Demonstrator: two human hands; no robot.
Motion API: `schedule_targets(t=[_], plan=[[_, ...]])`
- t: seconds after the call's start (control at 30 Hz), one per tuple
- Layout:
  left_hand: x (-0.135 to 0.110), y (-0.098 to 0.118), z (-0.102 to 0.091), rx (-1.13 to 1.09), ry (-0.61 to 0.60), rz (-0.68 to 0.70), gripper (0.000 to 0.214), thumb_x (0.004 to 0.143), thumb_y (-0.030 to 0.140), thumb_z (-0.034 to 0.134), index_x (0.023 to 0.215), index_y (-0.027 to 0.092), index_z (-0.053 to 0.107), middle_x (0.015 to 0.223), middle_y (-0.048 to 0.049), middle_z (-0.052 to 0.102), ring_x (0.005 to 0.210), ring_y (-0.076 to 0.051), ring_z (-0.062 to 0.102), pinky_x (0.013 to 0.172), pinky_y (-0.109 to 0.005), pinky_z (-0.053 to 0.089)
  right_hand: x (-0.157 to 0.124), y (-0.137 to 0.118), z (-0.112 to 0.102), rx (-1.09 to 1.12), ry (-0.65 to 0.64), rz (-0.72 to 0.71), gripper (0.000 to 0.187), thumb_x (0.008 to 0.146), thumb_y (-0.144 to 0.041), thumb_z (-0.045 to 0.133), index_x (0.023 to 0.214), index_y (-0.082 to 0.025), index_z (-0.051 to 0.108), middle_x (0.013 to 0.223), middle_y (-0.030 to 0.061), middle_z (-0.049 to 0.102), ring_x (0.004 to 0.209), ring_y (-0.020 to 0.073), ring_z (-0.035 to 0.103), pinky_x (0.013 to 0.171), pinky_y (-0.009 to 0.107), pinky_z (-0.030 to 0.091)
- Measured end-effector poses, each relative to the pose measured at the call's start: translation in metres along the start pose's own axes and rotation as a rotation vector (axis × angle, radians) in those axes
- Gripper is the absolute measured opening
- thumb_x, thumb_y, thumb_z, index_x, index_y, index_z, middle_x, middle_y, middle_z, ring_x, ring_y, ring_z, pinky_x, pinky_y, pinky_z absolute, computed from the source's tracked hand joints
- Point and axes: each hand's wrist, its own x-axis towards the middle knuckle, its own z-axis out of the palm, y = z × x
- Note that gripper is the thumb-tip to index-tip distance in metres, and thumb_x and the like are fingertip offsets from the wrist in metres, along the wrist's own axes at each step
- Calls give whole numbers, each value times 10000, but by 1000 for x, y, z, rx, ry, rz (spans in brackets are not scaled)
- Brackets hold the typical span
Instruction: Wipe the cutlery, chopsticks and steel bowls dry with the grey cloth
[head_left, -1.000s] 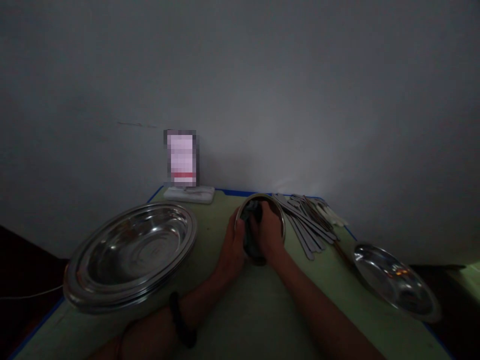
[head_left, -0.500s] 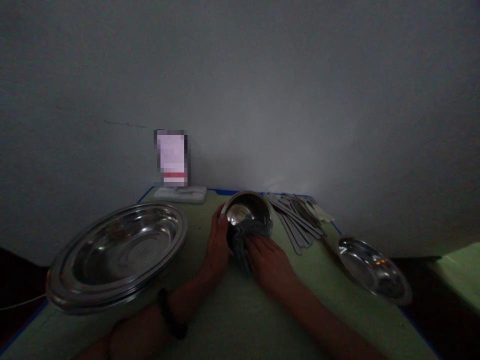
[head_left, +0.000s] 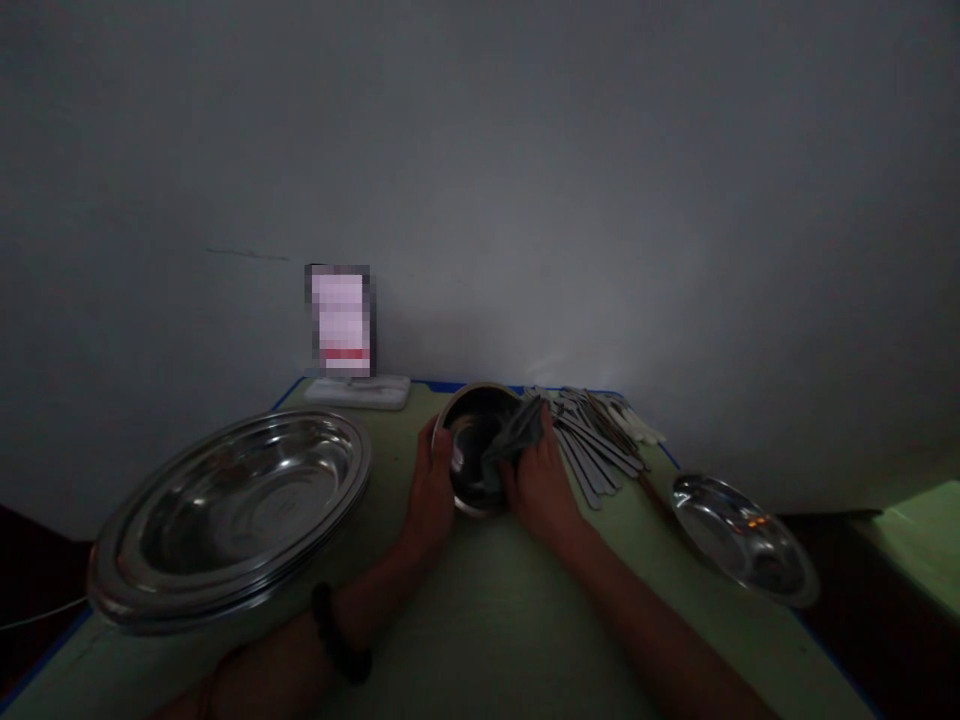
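Note:
A round stainless steel bowl [head_left: 466, 440] is tilted with its opening toward me, near the middle of the table. My left hand [head_left: 433, 490] grips its left side, thumb over the rim and fingers behind. Bunched in my right hand [head_left: 541, 490] is a dark grey cloth [head_left: 517, 435], which lies over the bowl's right rim and partly inside it. The fingers of my right hand are closed round the cloth, and some are hidden. A dark beaded bracelet [head_left: 339, 635] circles my left wrist.
Stacked wide steel basins [head_left: 120, 570] stand at the left. Several pieces of metal cutlery [head_left: 592, 450] lie fanned out behind my right hand. A shallow steel dish [head_left: 742, 540] rests at the right edge. A blurred screen [head_left: 343, 320] on a white base [head_left: 358, 392] stands by the wall.
My right hand has moved with the cloth from the bowl's lower inside to its right rim. More of the bowl's inside shows. My left hand keeps its hold.

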Motion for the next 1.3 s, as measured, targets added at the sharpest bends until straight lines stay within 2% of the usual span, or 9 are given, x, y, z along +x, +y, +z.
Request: schedule_targets(t=[0.2, 0.33, 0.53, 0.63, 0.7, 0.77, 0.87, 1.13, 1.3], plan=[[-2, 3, 4, 24, -77, 10, 440, 888, 500, 337, 1193, 213, 472, 1217, -60, 565, 1154, -200, 497, 1013, -352, 345, 41, -7, -21, -106, 152, 18, 594, 852, -413, 440, 1263, 16, 428, 1372, 270, 341, 1282, 379, 283, 1012, 540, 269], [-2, 3, 4, 29, -117, 19, 432, 904, 472, 318, 1218, 211, 460, 1250, -57, 551, 1178, -189, 479, 1026, -343, 328, 58, -21, -34, -54, 224, -41, 515, 887, -383, 363, 1318, -104, 404, 1234, 214, 472, 1124, 323, 443, 910, 513, 369], [0, -2, 4, 26, -98, 5, 419, 914, 453, 309, 1198, 200, 484, 1253, -64, 554, 1178, -192, 482, 1017, -352, 343, 68, -16, -43, 130, -116, -365, 446, 903, -256, 332, 1339, -173, 375, 1269, 122, 518, 1162, 230, 460, 975, 419, 370], [0, 0, 3, 24, -112, -7, 414, 910, 466, 317, 1186, 217, 499, 1228, -44, 569, 1169, -189, 484, 1021, -342, 335, 73, 3, -58, 244, -257, -293, 564, 851, -207, 447, 1384, -221, 263, 1223, 90, 574, 1068, 214, 548, 889, 386, 427], [-1, 2, 3, 38, -138, -14, 406, 905, 474, 325, 1174, 233, 510, 1189, -28, 590, 1136, -192, 507, 1011, -342, 344, 76, 14, -68, 266, -289, -164, 556, 790, -209, 545, 1314, -231, 358, 1064, 68, 657, 917, 215, 609, 789, 360, 452], [-2, 6, 2, 68, -164, -10, 393, 903, 471, 329, 1148, 240, 530, 1150, -18, 609, 1106, -197, 525, 993, -343, 362, 78, 19, -73, 215, -310, -107, 377, 736, -235, 614, 1102, -208, 525, 928, 62, 678, 823, 218, 613, 719, 335, 441], [-3, 8, 2, 94, -184, 26, 388, 902, 464, 330, 1126, 231, 545, 1143, -17, 609, 1104, -197, 521, 988, -337, 368, 78, 18, -69, 137, -308, -149, 190, 714, -258, 632, 871, -185, 556, 881, 72, 648, 806, 210, 584, 676, 302, 404], [-3, 8, 2, 34, -118, 43, 403, 890, 480, 357, 1119, 210, 549, 1125, -34, 610, 1092, -212, 528, 977, -345, 377, 74, 5, -67, 113, -173, -106, 234, 750, -291, 570, 916, -198, 433, 858, 56, 601, 756, 196, 556, 617, 286, 365], [-6, 12, 2, -10, -151, 68, 396, 898, 451, 360, 1131, 196, 555, 1146, -41, 610, 1103, -215, 528, 985, -351, 377, 69, -7, -70, 30, -84, -226, 227, 739, -254, 576, 908, -208, 431, 930, 60, 575, 839, 209, 546, 634, 288, 377]])
